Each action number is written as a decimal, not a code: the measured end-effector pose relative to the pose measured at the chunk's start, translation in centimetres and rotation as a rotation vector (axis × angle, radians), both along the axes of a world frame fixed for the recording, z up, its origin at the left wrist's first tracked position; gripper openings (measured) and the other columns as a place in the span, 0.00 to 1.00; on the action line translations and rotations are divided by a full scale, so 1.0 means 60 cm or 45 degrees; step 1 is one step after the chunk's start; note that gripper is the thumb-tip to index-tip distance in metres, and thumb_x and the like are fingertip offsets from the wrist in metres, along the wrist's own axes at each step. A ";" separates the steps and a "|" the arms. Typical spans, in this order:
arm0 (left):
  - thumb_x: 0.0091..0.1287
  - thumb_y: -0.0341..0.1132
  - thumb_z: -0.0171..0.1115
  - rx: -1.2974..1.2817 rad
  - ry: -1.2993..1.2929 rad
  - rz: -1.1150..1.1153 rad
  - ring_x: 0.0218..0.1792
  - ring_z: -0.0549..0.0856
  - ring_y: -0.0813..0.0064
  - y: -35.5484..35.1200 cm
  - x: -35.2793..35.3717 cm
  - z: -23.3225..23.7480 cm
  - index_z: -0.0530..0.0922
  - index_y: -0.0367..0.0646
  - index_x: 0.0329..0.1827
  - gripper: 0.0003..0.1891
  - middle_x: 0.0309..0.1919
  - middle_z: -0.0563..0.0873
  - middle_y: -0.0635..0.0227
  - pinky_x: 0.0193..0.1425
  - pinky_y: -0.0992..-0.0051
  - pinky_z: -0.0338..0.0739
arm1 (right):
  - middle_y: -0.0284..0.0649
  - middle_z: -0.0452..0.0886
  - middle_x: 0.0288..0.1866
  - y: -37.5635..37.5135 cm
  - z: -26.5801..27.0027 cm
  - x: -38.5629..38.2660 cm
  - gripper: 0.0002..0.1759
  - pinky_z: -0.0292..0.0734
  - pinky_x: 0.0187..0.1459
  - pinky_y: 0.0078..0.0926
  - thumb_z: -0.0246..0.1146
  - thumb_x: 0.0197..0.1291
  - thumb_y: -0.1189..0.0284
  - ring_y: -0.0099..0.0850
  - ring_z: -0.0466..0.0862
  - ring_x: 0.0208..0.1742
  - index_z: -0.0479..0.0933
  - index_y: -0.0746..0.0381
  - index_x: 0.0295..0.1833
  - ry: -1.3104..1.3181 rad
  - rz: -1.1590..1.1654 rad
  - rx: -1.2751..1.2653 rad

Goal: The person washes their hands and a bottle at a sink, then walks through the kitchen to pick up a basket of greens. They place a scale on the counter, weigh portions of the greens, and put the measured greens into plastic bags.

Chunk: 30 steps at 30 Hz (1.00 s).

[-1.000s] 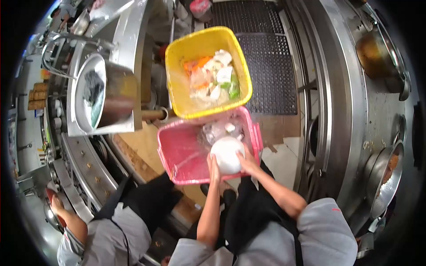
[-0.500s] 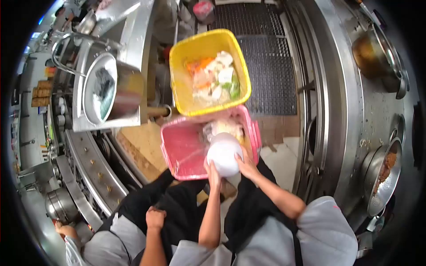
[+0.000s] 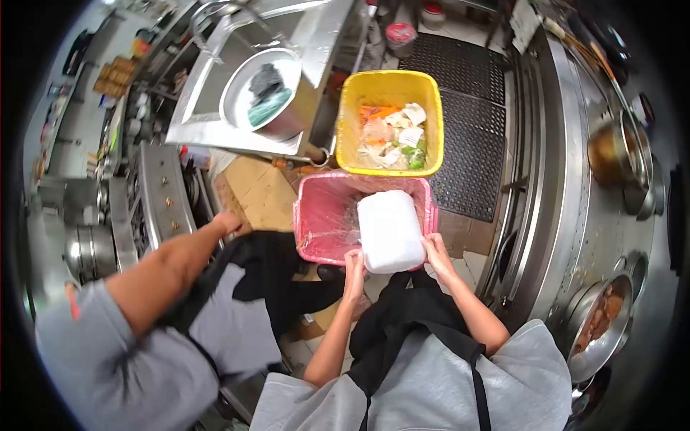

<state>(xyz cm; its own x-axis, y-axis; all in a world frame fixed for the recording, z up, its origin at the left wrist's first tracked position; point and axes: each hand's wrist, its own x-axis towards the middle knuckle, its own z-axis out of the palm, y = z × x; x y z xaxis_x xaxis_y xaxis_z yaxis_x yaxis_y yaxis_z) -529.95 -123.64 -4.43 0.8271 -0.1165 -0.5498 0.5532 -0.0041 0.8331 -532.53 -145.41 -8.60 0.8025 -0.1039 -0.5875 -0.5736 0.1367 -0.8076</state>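
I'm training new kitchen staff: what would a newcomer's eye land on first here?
Probably the bright white container between the left hand and right hand, over the pink bin. Then the yellow bin beyond, holding orange, white and green scraps. A steel pot sits upper left.

Pale tiled floor [image 3: 474,263] beneath black perforated mats [image 3: 468,154] and brown cardboard [image 3: 260,188].

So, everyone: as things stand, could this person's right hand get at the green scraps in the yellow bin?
Probably not: the right hand is busy gripping the white container. Otherwise, the open yellow bin leaves the green scraps uncovered.
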 end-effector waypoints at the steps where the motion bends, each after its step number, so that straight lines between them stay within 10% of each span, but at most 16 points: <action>1: 0.67 0.55 0.41 -0.099 0.019 0.075 0.54 0.71 0.70 0.007 -0.004 -0.003 0.59 0.47 0.52 0.22 0.50 0.69 0.64 0.57 0.66 0.64 | 0.43 0.69 0.50 -0.007 0.017 -0.002 0.23 0.72 0.45 0.30 0.52 0.58 0.64 0.30 0.70 0.51 0.59 0.61 0.57 -0.054 0.052 0.035; 6: 0.66 0.61 0.33 -0.234 0.052 -0.098 0.66 0.57 0.62 0.055 0.006 0.072 0.51 0.47 0.64 0.32 0.66 0.58 0.62 0.64 0.54 0.53 | 0.50 0.61 0.64 -0.004 0.092 -0.002 0.39 0.72 0.49 0.30 0.53 0.47 0.74 0.34 0.69 0.58 0.46 0.60 0.67 -0.519 0.453 -0.011; 12: 0.66 0.55 0.45 -0.084 -0.106 -0.037 0.63 0.60 0.66 0.091 -0.046 0.103 0.53 0.45 0.64 0.31 0.62 0.60 0.59 0.63 0.61 0.57 | 0.46 0.60 0.64 0.033 0.097 0.009 0.31 0.67 0.56 0.32 0.48 0.61 0.61 0.34 0.61 0.64 0.53 0.64 0.66 -0.006 0.373 0.615; 17: 0.64 0.50 0.52 0.094 -0.425 -0.034 0.66 0.56 0.63 0.142 -0.077 0.038 0.56 0.43 0.63 0.30 0.63 0.59 0.56 0.67 0.66 0.52 | 0.41 0.79 0.30 0.069 0.169 0.044 0.19 0.77 0.27 0.25 0.48 0.60 0.64 0.26 0.78 0.21 0.71 0.68 0.47 -0.004 0.796 -0.135; 20: 0.65 0.38 0.54 0.059 -0.323 0.012 0.65 0.59 0.68 0.189 -0.075 0.080 0.60 0.39 0.61 0.24 0.62 0.63 0.60 0.67 0.68 0.53 | 0.46 0.78 0.30 0.100 0.131 0.071 0.17 0.75 0.20 0.21 0.47 0.60 0.67 0.32 0.81 0.24 0.70 0.71 0.44 0.206 0.718 0.103; 24: 0.64 0.37 0.55 0.194 -0.415 0.175 0.53 0.75 0.75 0.351 -0.057 0.135 0.71 0.38 0.53 0.17 0.49 0.78 0.68 0.58 0.75 0.66 | 0.50 0.78 0.32 0.188 0.119 0.121 0.16 0.81 0.25 0.28 0.47 0.59 0.72 0.38 0.82 0.30 0.72 0.75 0.42 -0.008 0.765 0.110; 30: 0.66 0.41 0.52 0.222 -0.385 0.419 0.55 0.73 0.74 0.717 0.005 0.245 0.67 0.45 0.59 0.20 0.55 0.74 0.67 0.53 0.71 0.71 | 0.43 0.80 0.33 0.382 0.135 0.230 0.14 0.80 0.26 0.23 0.48 0.58 0.73 0.31 0.81 0.28 0.74 0.71 0.40 -0.090 0.793 0.085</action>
